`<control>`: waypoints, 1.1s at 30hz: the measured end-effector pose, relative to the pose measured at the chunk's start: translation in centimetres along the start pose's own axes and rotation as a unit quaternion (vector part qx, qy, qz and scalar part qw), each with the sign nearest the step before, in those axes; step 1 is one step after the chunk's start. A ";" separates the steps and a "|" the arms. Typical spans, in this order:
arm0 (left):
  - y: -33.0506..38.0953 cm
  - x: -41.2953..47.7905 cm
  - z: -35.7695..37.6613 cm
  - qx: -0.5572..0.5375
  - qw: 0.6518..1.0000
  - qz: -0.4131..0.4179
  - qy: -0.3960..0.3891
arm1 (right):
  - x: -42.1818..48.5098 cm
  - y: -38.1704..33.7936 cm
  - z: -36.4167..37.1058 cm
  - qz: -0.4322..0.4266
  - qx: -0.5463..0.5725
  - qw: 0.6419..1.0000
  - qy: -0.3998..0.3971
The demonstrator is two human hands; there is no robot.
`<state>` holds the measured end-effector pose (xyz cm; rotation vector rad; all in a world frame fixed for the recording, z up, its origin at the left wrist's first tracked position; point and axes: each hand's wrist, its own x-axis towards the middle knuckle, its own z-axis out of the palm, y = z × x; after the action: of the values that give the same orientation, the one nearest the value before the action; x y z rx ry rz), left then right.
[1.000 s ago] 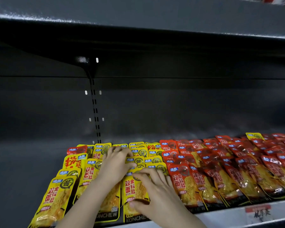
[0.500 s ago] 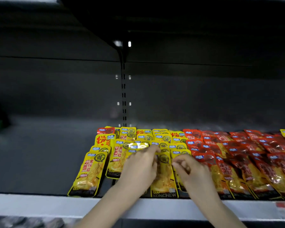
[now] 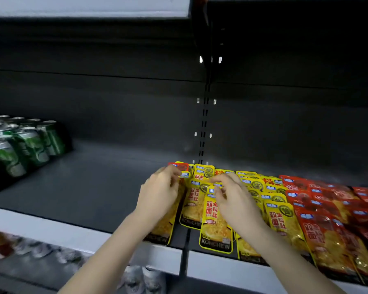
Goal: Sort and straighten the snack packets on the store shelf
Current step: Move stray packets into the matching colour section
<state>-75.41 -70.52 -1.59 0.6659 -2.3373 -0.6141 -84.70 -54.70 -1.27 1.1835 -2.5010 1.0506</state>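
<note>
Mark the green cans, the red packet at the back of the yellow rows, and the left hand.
green cans [image 3: 32, 145]: head view, side of a front can.
red packet [image 3: 180, 166]: head view, its red top edge.
left hand [image 3: 158, 195]: head view, back of the hand.

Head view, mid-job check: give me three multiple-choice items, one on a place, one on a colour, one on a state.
1. The green metal drink cans stand where, against the glossy yellow snack packets?
A. far left, same dark grey shelf
B. right of them
C. on top of them
2. The glossy packets bordering the yellow ones on the right are
A. blue
B. white
C. red
3. The left hand and right hand are
A. both at the cans
B. both on yellow packets
C. off the shelf

A: bare shelf separates cans from packets. C: red packets fill the right side. B: both hands touch the yellow rows.
</note>
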 end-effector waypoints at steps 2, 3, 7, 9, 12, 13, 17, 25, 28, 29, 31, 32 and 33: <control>-0.9 1.2 0.0 0.005 1.000 -0.021 -0.006 | 1.3 -1.0 1.1 0.001 -0.006 1.000 -0.024; -1.3 1.8 0.0 0.005 0.999 -0.031 -0.009 | 1.9 -1.4 1.7 0.002 -0.007 0.999 -0.035; -2.3 4.1 0.8 -0.003 0.997 -0.072 -0.020 | 4.6 -2.4 3.9 0.011 -0.008 0.998 -0.056; -2.8 5.2 1.3 -0.018 0.995 -0.096 -0.012 | 5.6 -2.6 4.9 0.016 -0.010 0.999 -0.050; -3.4 6.4 2.0 -0.048 0.990 -0.135 -0.001 | 7.1 -2.8 6.3 0.029 -0.024 0.998 -0.040; -3.5 6.6 2.3 -0.054 0.988 -0.142 -0.001 | 7.4 -2.8 6.8 0.034 -0.032 0.998 -0.036; -4.3 6.7 3.3 -0.065 0.987 -0.147 -0.005 | 7.8 -2.3 8.1 0.049 -0.033 0.998 -0.005; -4.6 5.9 3.8 -0.040 0.994 -0.096 -0.018 | 7.5 -1.6 8.8 0.042 -0.068 0.996 -0.027; -4.4 5.8 3.7 -0.039 0.996 -0.073 -0.015 | 7.6 -1.6 8.8 0.041 -0.072 0.996 -0.035; -4.4 5.7 3.7 -0.040 0.997 -0.067 -0.014 | 7.6 -1.6 8.7 0.041 -0.068 0.996 -0.033; -4.3 5.6 3.6 -0.047 0.997 -0.056 -0.012 | 7.7 -1.6 8.6 0.042 -0.053 0.997 -0.023; -4.3 5.6 3.5 -0.054 0.997 -0.051 -0.011 | 7.7 -1.6 8.6 0.041 -0.045 0.998 -0.016; -4.3 5.5 3.5 -0.062 0.997 -0.046 -0.009 | 7.7 -1.5 8.7 0.038 -0.040 0.998 -0.008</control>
<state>-80.16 -76.15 -4.06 0.7167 -2.2733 -0.8035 -87.60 -65.82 -3.48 1.0866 -2.5925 0.9533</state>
